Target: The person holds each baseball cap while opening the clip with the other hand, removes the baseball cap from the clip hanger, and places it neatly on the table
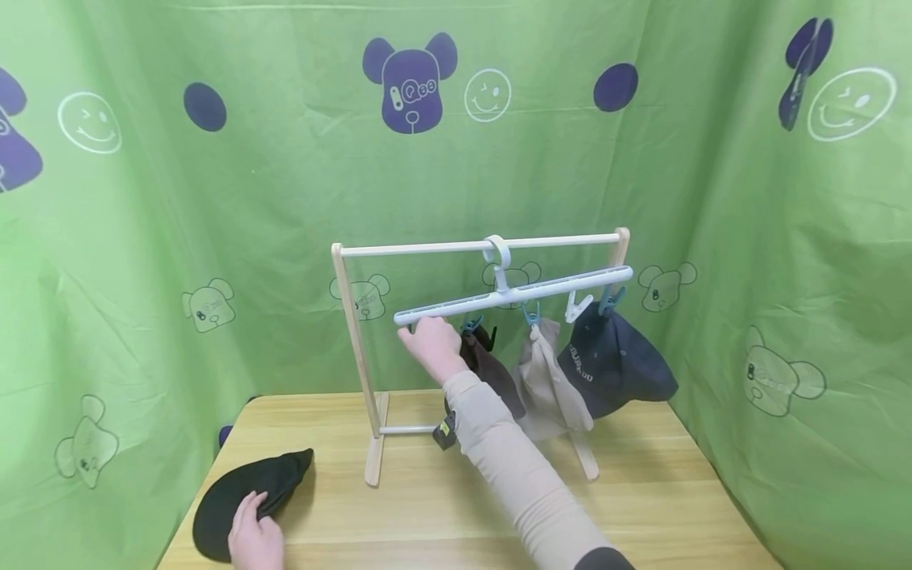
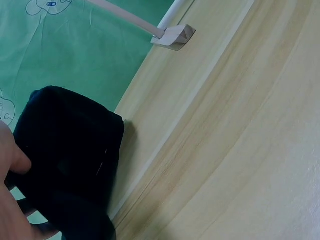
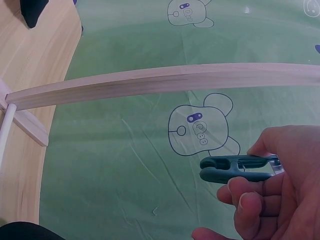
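At the table's left, my left hand (image 1: 256, 534) grips a black cap (image 1: 235, 495). The left wrist view has the thumb on the near side of the dark cap (image 2: 70, 145) and other fingers partly hidden under it. My right hand (image 1: 435, 348) is just under the left end of the white hanger (image 1: 513, 296). In the right wrist view that hand (image 3: 280, 190) pinches a teal clip (image 3: 235, 169) between thumb and fingers; its jaws look closed. From other clips on the hanger hang a dark brown cap (image 1: 492, 372), a beige cap (image 1: 549, 388) and a navy cap (image 1: 616, 360).
A wooden rack (image 1: 354, 340) with a white top bar holds the hanger by its hook. One white clip (image 1: 578, 307) hangs between the beige and navy caps. The wooden table (image 1: 427, 514) has green printed curtains (image 1: 299, 174) around it.
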Tool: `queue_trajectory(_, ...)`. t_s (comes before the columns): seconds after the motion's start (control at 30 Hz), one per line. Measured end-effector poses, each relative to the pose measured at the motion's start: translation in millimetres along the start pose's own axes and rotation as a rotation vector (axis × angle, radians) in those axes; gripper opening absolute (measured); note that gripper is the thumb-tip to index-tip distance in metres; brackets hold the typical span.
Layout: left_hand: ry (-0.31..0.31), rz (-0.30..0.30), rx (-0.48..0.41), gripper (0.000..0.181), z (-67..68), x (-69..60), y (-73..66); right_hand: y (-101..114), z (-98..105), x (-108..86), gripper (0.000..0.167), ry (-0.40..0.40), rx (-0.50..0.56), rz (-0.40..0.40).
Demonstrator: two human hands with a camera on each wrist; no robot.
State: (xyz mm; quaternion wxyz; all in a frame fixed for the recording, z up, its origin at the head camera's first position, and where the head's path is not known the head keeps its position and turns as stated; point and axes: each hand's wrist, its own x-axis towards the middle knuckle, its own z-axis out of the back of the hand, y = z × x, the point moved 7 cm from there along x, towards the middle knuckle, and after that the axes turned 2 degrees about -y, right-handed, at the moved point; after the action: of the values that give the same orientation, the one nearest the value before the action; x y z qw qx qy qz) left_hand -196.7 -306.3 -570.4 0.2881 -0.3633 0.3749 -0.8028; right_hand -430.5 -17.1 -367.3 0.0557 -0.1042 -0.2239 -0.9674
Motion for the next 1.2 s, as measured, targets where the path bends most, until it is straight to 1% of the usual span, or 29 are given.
queue_trajectory(0.1,0.043,0.023,0.037,0.04,-1.5,0.2,0.1,0,0,0.4,0.047,0.007,0.01,-0.002)
queue_trajectory(0.2,0.071,0.035,0.052,0.041,-2.7,0.2,0.7,1,0,0.6,0.047,0.006,0.014,-0.002)
queue_trajectory(0.47,0.102,0.045,0.078,0.04,-5.2,-1.5,4.0,0,0,-0.4,0.048,0.014,0.024,0.006)
queue_trajectory(0.53,0.121,0.045,0.09,0.04,-6.0,-2.5,3.9,0,0,-0.7,0.047,0.014,0.026,0.004)
queue_trajectory(0.73,0.182,0.022,0.127,0.04,-9.7,-4.2,3.7,-1,0,-1.0,0.047,0.009,0.03,0.004)
queue_trajectory(0.8,0.193,0.015,0.142,0.039,-10.7,-4.7,3.9,-1,0,-0.6,0.047,0.004,0.028,0.008)
queue_trajectory(0.9,0.21,-0.001,0.166,0.039,-14.4,-6.3,6.4,-1,0,0.0,0.047,-0.002,0.022,0.011)
queue_trajectory(1.0,0.223,-0.007,0.185,0.04,-18.5,-7.8,12.1,-1,0,0.2,0.047,-0.005,0.017,0.01)
queue_trajectory(1.1,0.259,-0.001,0.203,0.041,-22.9,-8.8,17.5,-2,-1,0.5,0.047,0.0,0.015,0.009)
queue_trajectory(1.2,0.333,0.007,0.234,0.042,-27.9,-10.2,19.6,-2,-1,0.4,0.048,0.001,0.016,0.007)
